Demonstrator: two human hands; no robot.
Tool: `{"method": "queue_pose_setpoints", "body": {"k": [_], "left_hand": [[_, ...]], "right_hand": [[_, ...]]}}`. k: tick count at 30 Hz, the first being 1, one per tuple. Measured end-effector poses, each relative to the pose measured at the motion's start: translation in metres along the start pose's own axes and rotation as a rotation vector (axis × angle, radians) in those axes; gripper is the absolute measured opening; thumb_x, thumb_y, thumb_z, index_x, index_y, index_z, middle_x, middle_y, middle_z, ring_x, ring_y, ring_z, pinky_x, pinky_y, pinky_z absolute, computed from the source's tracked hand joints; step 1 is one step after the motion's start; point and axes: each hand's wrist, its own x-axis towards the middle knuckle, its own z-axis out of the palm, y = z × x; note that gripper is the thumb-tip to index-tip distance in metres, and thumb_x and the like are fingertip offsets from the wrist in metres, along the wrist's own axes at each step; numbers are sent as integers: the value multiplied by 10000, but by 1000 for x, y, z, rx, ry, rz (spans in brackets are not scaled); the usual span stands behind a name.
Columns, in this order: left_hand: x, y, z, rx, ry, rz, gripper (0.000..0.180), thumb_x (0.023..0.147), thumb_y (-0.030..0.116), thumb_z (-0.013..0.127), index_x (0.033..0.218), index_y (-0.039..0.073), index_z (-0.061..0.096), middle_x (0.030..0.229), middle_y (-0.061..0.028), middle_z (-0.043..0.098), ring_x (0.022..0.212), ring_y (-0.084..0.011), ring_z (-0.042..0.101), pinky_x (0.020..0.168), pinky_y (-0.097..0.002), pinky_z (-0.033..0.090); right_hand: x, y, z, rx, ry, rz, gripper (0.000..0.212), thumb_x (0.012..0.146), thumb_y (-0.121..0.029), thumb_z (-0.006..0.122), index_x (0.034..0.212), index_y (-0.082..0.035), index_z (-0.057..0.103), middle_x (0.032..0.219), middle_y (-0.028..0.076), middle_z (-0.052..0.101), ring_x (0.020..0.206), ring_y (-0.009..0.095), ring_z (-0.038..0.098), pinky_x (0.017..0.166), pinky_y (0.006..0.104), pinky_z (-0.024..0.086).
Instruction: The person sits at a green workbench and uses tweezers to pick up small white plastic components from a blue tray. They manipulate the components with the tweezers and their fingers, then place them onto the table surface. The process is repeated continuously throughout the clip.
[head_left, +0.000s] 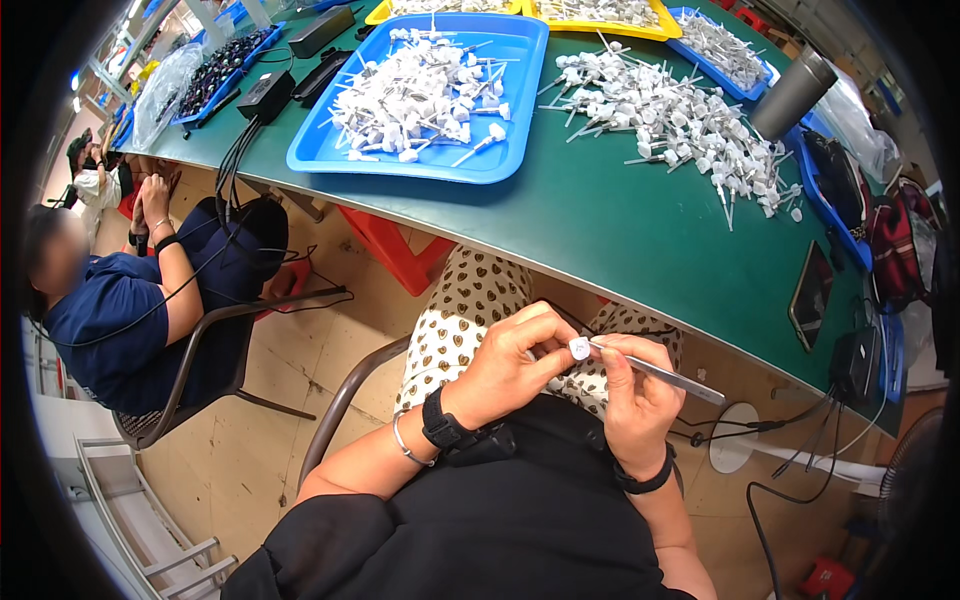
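Over my lap, my left hand (518, 358) pinches a small white plastic piece (579, 348) between thumb and fingers, with a squarish face turned up. My right hand (640, 398) is closed round a slim, flat metal tool (690, 384). Its narrow end meets the white piece, and its broad end sticks out to the right; whether it is a knife or tweezers I cannot tell. Ahead of both hands, a blue tray (420, 172) on the table carries a heap of white pieces with thin stems (405, 95).
A loose pile of similar pieces (680, 115) lies on the green table (590, 220). At the right are a phone (811, 295), a dark cylinder (795, 95) and cables (770, 500). A seated co-worker (120, 300) is at the left, near a red stool (395, 250).
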Motion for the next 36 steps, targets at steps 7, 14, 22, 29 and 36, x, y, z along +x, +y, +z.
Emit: {"method": "queue_pose_setpoints", "body": {"k": [7,14,22,29,36], "left_hand": [[-1,-3,0,41,-23,93,59,869,15,734,915,8,698,843,-49,620,718,-118,581,594,-252,460],[3,-1,-2,-41,-27,47,85,875,54,756,889,2,689,857,-45,629,696,-96,579,568,-236,454],[1,-4,0,-59,-24,30,90,886,70,753,890,7,690,854,-40,626,692,-87,581,565,-230,459],[0,-3,-1,-51,-26,23,87,886,66,750,893,6,688,847,-37,622,691,-93,585,568,-232,458],[0,-4,0,-61,-29,-23,109,884,79,759,882,4,679,839,-32,618,671,-75,571,565,-228,449]], "right_hand": [[13,-14,-12,-177,-168,-105,70,900,0,686,958,14,649,890,122,713,726,233,683,648,301,542],[5,-11,-9,27,-25,34,108,908,-19,703,994,28,656,928,131,719,788,207,698,692,295,558],[4,-7,-9,18,-115,-46,108,940,10,653,1040,36,620,1020,148,687,921,198,666,807,299,545],[9,-6,-4,-51,-79,-128,108,892,15,703,984,26,648,902,146,709,754,230,677,655,305,549],[2,-4,-5,22,-58,61,58,960,-25,640,995,21,637,950,115,710,785,149,666,680,256,533]]}}
